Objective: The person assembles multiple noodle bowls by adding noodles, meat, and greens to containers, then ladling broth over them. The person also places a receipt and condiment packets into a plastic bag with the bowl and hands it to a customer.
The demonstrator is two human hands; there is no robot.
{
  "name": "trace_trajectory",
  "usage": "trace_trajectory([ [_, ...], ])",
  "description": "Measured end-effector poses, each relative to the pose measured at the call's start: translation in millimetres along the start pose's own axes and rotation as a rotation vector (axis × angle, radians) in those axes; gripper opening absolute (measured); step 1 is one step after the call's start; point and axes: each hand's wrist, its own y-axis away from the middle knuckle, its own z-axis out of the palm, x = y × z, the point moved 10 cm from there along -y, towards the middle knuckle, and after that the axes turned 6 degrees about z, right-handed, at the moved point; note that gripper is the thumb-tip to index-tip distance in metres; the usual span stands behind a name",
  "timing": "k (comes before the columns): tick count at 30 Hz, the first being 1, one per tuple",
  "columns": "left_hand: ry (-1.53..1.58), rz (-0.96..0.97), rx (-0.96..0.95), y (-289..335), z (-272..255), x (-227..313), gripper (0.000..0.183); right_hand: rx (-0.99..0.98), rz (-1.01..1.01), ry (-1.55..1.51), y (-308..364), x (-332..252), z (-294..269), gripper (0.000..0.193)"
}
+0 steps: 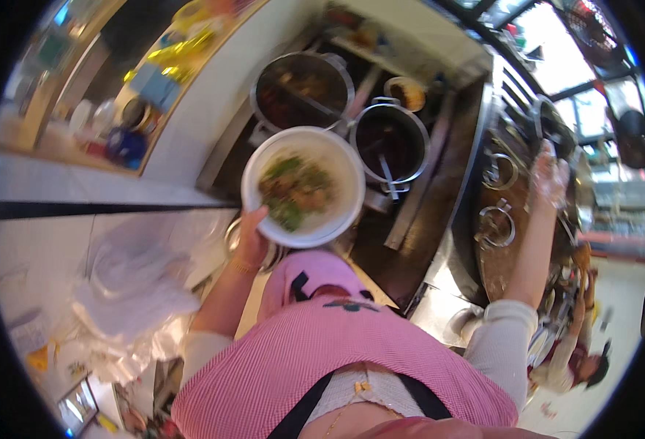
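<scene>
Pink apron (322, 351) nearest. I see left hand (251, 238) grasping the white bowl (304, 184) by its rim (full, probably heavy, spillable; support underneath); right hand (549, 175), beyond the bowl, grip unclear.

A commercial food-stall kitchen is showing here: two big steel stockpots (304, 88) (390, 139) are sitting beyond the fingers (253, 223), and ladle rings (496, 223) are lying on a steel counter (447, 197).

- Your left hand (250, 238) grips a white bowl (337, 212); its food (294, 189) is green and brown.
- Beyond the bowl, two steel pots (390, 139) hold dark broth.
- Below your grip, your apron (322, 351) is pink with fine stripes and black straps.
</scene>
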Motion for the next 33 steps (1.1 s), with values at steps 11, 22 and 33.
trace_trajectory([
  [11, 0.195, -0.053, -0.026, -74, 46, 24, 0.047, -0.502, 0.322, 0.705, 15, 274, 244, 0.046],
  [22, 0.170, 0.180, 0.527, -69, -56, 49, 0.046, -0.416, 0.396, 2.307, -97, 560, 71, 0.043],
  [33, 0.183, 0.072, 0.537, -118, -65, 45, 0.053, -0.001, 1.390, 1.256, -97, 643, -19, 0.012],
])
